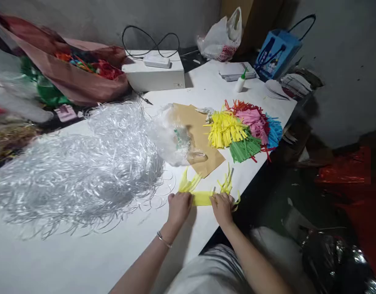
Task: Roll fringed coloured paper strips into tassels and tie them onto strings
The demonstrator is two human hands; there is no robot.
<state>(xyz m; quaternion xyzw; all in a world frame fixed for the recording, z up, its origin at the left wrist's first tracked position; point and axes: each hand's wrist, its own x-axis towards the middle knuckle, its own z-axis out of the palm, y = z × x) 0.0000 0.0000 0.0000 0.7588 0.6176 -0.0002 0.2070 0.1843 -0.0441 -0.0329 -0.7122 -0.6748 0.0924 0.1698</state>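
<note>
A strip of yellow fringed tissue paper (202, 198) lies across the white table near its front right edge. My left hand (179, 207) is closed on its left end, and loose yellow fringes fan out beyond the fingers. At the other end my right hand (222, 207) grips the paper, with more cut strands sticking out past it. Between the two hands the middle of the strip is flat and uncut. Just beyond lie a brown paper sheet (210, 163) and a pile of tassels: yellow (226, 128), pink (254, 122), green (245, 148) and blue (274, 130).
Shiny white shredded strands (83, 171) cover much of the table's left side, beside a clear plastic bag (172, 139). Farther back stand a white box (154, 77), a glue bottle (240, 84) and a blue gift bag (276, 53). The table edge runs diagonally on my right.
</note>
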